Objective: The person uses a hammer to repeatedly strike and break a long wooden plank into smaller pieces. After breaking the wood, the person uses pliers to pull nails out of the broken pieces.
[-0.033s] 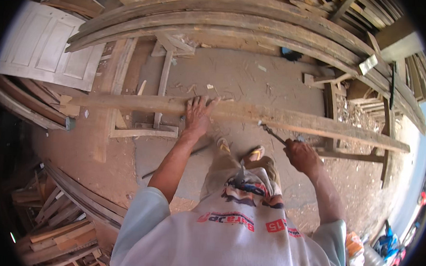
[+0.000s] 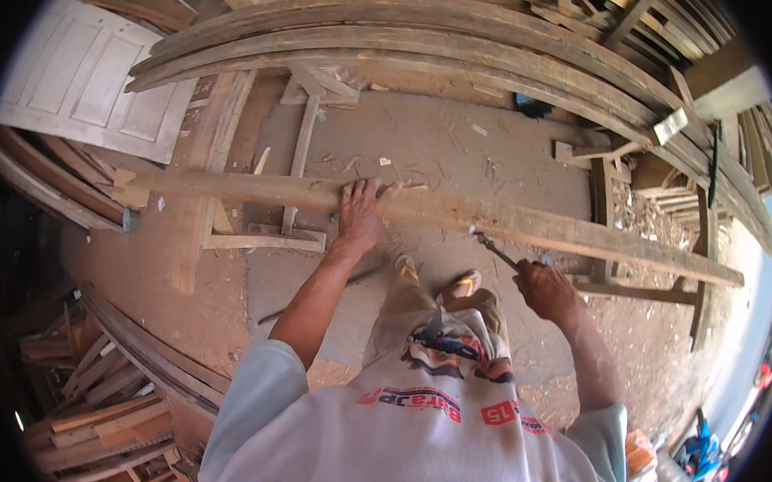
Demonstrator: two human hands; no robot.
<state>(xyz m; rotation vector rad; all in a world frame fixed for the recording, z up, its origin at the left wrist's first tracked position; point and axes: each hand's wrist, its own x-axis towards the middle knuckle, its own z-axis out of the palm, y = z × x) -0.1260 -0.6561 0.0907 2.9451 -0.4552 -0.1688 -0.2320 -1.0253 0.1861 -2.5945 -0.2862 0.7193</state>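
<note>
A long wooden plank (image 2: pixel 579 227) spans the view from left to right in front of me, across wooden supports. My left hand (image 2: pixel 363 212) lies on top of it, just left of the middle, with fingers stretched toward the far edge and thumb apart. To the right, on the near side of the plank, my right hand (image 2: pixel 545 289) is closed round the dark handle of what looks like a hammer (image 2: pixel 496 248). Its metal head is at the plank's near edge; whether it touches the wood I cannot tell.
Several long beams (image 2: pixel 396 39) lie across the far side on trestles. A white panelled door (image 2: pixel 98 77) leans at the far left. Stacked boards (image 2: pixel 114 436) are at the near left. A dark rod (image 2: pixel 322 292) lies on the floor left of my feet, and wood chips litter the ground.
</note>
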